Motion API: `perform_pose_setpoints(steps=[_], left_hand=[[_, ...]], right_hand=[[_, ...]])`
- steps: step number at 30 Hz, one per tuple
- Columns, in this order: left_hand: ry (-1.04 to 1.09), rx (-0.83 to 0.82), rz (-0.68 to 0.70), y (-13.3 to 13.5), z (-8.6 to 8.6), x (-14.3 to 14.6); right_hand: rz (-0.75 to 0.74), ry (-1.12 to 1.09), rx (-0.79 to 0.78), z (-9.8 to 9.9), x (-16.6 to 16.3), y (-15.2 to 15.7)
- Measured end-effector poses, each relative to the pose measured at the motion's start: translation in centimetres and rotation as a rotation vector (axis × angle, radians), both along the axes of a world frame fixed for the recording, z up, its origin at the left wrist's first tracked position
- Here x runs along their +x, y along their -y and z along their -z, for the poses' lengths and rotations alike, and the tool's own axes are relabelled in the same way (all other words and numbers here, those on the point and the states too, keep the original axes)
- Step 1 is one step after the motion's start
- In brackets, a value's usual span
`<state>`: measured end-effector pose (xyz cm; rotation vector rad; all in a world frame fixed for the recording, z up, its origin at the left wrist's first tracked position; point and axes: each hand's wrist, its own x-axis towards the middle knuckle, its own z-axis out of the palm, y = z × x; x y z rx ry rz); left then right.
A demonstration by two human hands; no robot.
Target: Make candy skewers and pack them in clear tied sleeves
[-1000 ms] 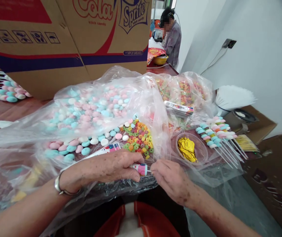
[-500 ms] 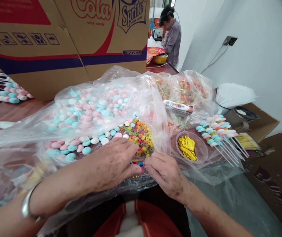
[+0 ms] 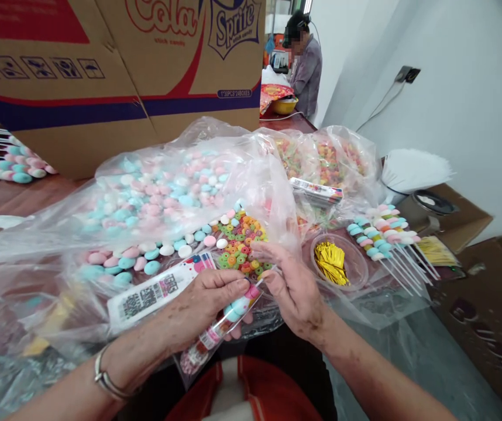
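My left hand [image 3: 216, 298] is closed around a candy stick in a clear printed bag [image 3: 229, 316], tilted with its lower end toward my lap. Blue, pink and white candies show through the film. My right hand [image 3: 295, 286] is at the upper end, fingers stretched out and apart, thumb tip against or very near the white stick end [image 3: 260, 282]. Under my left forearm lies a stack of flat printed bags [image 3: 150, 292] with QR codes. Just beyond my hands are ring-shaped candies [image 3: 240, 242] and loose pastel button candies [image 3: 152, 254].
A large carton [image 3: 145, 76] stands at the back left. Finished-looking candy sticks [image 3: 378, 234] lie right, beside a tub of gold ties [image 3: 332, 263]. White sticks [image 3: 415, 169] fill a container behind. Plastic bags of candy [image 3: 172, 181] cover the table. Another person [image 3: 306, 70] works at the back.
The bagged candy stick now shows in my left hand, which has pulled back and closed around it. My right hand has opened its fingers. The printed bag stack has come into view.
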<state>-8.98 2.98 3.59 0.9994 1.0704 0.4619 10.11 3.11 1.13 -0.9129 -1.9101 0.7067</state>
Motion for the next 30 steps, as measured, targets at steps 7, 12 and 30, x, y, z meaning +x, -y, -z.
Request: perform_pose_setpoints(steps=[7, 12, 30], left_hand=[[-0.063, 0.2, -0.131, 0.7, -0.3, -0.2], [-0.185, 0.472, -0.253, 0.4, 0.4, -0.2], [0.383, -0.011, -0.413, 0.6, 2.1, -0.6]], right_hand=[[-0.223, -0.088, -0.153, -0.5, -0.9, -0.5], [0.003, -0.28, -0.246, 0.1, -2.5, 0.0], [-0.238, -0.606, -0.745, 1.8, -4.0, -0.1]])
